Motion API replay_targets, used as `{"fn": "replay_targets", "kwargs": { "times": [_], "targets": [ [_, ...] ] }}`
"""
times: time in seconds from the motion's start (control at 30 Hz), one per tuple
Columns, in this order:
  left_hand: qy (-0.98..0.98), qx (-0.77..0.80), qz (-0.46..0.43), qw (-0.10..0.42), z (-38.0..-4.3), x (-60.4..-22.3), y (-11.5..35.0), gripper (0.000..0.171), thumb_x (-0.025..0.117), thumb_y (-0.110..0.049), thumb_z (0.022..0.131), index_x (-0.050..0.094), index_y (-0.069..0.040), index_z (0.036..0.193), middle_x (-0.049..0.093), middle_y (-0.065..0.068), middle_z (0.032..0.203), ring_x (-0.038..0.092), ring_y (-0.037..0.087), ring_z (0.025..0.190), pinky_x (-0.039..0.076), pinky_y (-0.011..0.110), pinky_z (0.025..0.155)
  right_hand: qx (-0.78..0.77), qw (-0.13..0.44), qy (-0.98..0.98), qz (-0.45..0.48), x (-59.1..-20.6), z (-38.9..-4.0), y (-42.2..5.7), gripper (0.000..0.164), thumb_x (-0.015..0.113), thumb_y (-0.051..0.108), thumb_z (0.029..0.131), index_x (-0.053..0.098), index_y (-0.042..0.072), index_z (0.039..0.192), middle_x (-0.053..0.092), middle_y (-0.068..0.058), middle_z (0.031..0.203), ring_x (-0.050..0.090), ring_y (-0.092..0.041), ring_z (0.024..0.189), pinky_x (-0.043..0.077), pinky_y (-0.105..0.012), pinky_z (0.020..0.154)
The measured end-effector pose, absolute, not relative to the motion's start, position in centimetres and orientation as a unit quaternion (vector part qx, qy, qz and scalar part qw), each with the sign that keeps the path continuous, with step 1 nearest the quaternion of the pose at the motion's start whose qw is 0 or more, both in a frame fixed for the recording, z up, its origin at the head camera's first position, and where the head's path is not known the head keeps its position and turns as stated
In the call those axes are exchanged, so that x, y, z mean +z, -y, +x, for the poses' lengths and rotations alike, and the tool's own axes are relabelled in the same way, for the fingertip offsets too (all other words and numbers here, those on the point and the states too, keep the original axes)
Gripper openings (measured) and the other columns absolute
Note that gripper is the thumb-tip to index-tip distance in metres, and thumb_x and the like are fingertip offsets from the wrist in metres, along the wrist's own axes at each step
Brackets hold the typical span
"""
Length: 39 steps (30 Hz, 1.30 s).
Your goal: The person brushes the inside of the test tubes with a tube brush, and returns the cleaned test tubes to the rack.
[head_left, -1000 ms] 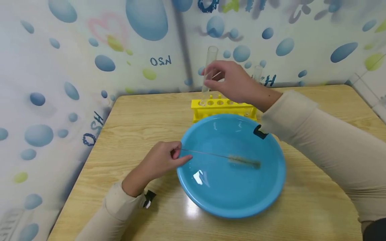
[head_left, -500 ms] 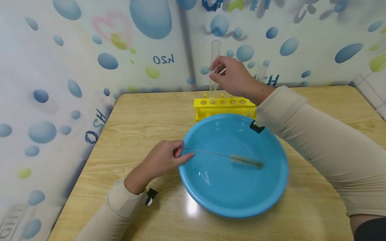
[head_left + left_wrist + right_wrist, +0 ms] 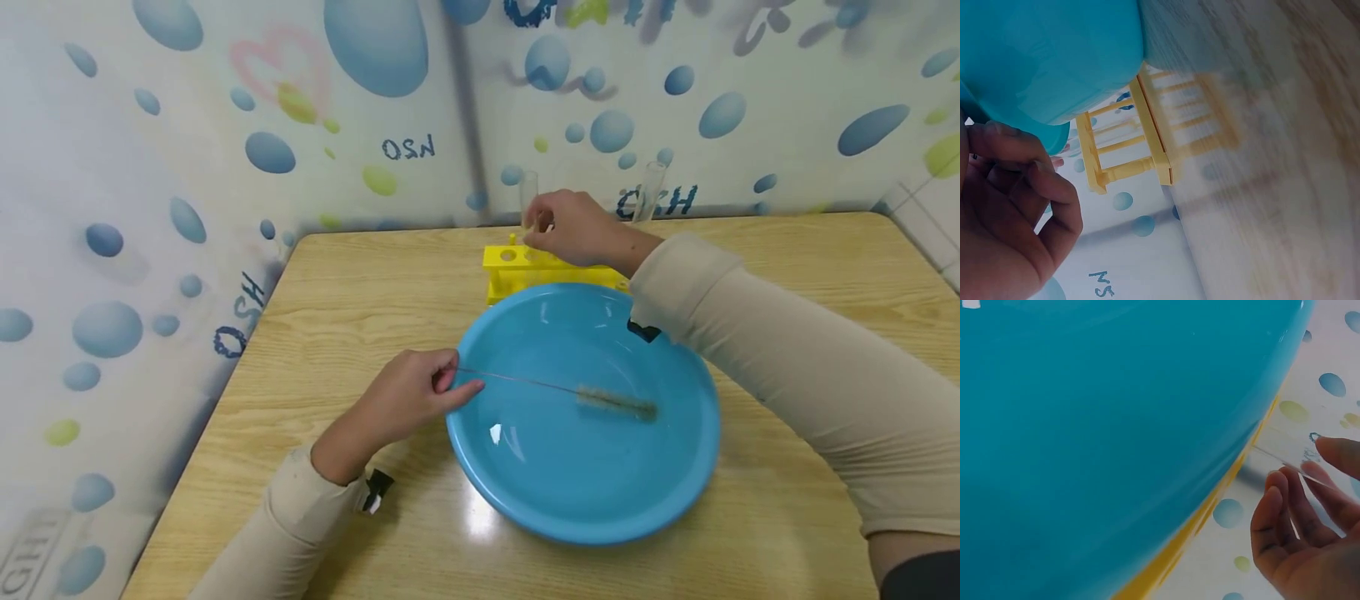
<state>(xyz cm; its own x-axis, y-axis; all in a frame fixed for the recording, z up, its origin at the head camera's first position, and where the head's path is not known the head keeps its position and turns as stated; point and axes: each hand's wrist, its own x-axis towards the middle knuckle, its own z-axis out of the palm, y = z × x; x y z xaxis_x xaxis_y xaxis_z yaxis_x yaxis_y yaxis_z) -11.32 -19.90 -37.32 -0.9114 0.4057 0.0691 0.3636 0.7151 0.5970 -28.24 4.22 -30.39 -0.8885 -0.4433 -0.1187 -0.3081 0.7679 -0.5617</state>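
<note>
In the head view my right hand [image 3: 579, 230] grips a clear glass test tube [image 3: 528, 188] upright at the yellow test tube rack [image 3: 558, 273]. Its lower end is down at the second hole from the left. The right wrist view shows the tube [image 3: 1275, 456] between thumb and fingers. My left hand [image 3: 403, 398] pinches the thin wire handle of a test tube brush [image 3: 615, 403] at the left rim of the blue basin [image 3: 577, 492]. The bristle end lies over the basin's inside. In the left wrist view the fingers of that hand [image 3: 1010, 212] are curled, the wire hidden.
Another clear test tube [image 3: 650, 190] stands at the rack's right end, partly behind the right wrist. The basin sits on a wooden table [image 3: 352, 292], close in front of the rack. A wall printed with blue dots [image 3: 270, 153] rises behind the table.
The right hand shifts the test tube from over the leftmost hole to the second one and lowers it. The left hand and the brush stay nearly still.
</note>
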Motion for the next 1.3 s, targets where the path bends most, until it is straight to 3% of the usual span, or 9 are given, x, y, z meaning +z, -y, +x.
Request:
{"fn": "replay_targets", "kwargs": {
  "times": [0.2,0.43,0.53,0.67,0.73,0.8,1.03,1.13,1.3],
  "targets": [
    [-0.926,0.314,0.208,0.034,-11.4,-37.3,19.8,0.045,0.073,-0.032,0.092,0.040,-0.015,0.066,0.031,-0.009,0.057,0.034,0.005,0.051,0.027,0.019,0.050,-0.268,0.141,-0.935,-0.185,-30.7,-28.6,-4.6,0.040,0.059,0.028,0.101,0.054,0.011,0.137,0.060,-0.012,0.127,0.057,-0.028,0.108,0.054,-0.040,0.095],
    [-0.924,0.317,0.212,0.031,-11.4,-37.2,19.7,0.046,0.074,-0.031,0.092,0.040,-0.015,0.065,0.030,-0.009,0.057,0.034,0.005,0.051,0.026,0.019,0.051,-0.262,0.165,-0.933,-0.181,-29.9,-26.3,-5.9,0.069,0.056,0.039,0.101,0.028,0.011,0.157,0.051,-0.016,0.147,0.050,-0.035,0.133,0.047,-0.051,0.105],
    [-0.924,0.318,0.211,0.032,-11.4,-37.2,19.7,0.046,0.074,-0.031,0.092,0.040,-0.015,0.065,0.031,-0.009,0.057,0.033,0.004,0.051,0.026,0.019,0.051,-0.269,0.132,-0.933,-0.201,-29.3,-23.9,-7.3,0.061,0.055,0.037,0.101,0.037,0.010,0.154,0.057,-0.016,0.140,0.056,-0.034,0.127,0.050,-0.051,0.100],
    [-0.923,0.321,0.209,0.035,-11.3,-37.2,19.6,0.045,0.072,-0.031,0.092,0.040,-0.015,0.066,0.030,-0.009,0.057,0.033,0.004,0.051,0.026,0.019,0.050,-0.267,0.053,-0.936,-0.223,-28.6,-21.1,-10.1,0.033,0.057,0.032,0.101,0.066,0.010,0.123,0.070,-0.011,0.111,0.065,-0.026,0.092,0.056,-0.040,0.077],
    [-0.922,0.322,0.212,0.033,-11.3,-37.2,19.6,0.045,0.072,-0.031,0.093,0.040,-0.015,0.066,0.030,-0.009,0.057,0.033,0.005,0.051,0.026,0.019,0.051,-0.267,0.021,-0.940,-0.211,-28.5,-20.8,-12.1,0.029,0.057,0.033,0.101,0.070,0.009,0.110,0.070,-0.010,0.102,0.064,-0.023,0.080,0.053,-0.035,0.068],
    [-0.922,0.324,0.211,0.033,-11.3,-37.2,19.6,0.045,0.071,-0.031,0.094,0.040,-0.015,0.066,0.030,-0.009,0.057,0.034,0.005,0.052,0.026,0.019,0.051,-0.271,0.005,-0.944,-0.187,-28.6,-21.3,-14.0,0.031,0.056,0.034,0.102,0.069,0.007,0.109,0.069,-0.014,0.101,0.065,-0.023,0.074,0.051,-0.032,0.061],
    [-0.924,0.330,0.188,0.042,-11.1,-37.3,20.2,0.045,0.072,-0.030,0.094,0.040,-0.014,0.066,0.030,-0.008,0.057,0.036,0.007,0.053,0.027,0.019,0.051,-0.288,0.065,-0.948,-0.122,-30.8,-25.7,-16.5,0.063,0.051,0.052,0.100,0.045,0.009,0.147,0.059,-0.023,0.120,0.067,-0.030,0.086,0.053,-0.036,0.063],
    [-0.923,0.331,0.190,0.039,-11.0,-37.3,20.1,0.045,0.072,-0.029,0.093,0.039,-0.014,0.066,0.030,-0.008,0.057,0.035,0.006,0.052,0.027,0.019,0.051,-0.292,0.088,-0.945,-0.119,-31.8,-26.7,-16.2,0.065,0.051,0.054,0.099,0.044,0.010,0.148,0.056,-0.022,0.123,0.063,-0.033,0.093,0.054,-0.037,0.067],
    [-0.920,0.334,0.200,0.036,-11.1,-37.4,19.9,0.045,0.071,-0.030,0.094,0.039,-0.014,0.066,0.030,-0.009,0.058,0.034,0.005,0.052,0.026,0.019,0.051,-0.301,0.072,-0.944,-0.115,-32.7,-26.8,-16.2,0.049,0.053,0.045,0.101,0.058,0.008,0.133,0.056,-0.019,0.120,0.057,-0.033,0.097,0.052,-0.033,0.069]
  ]
}}
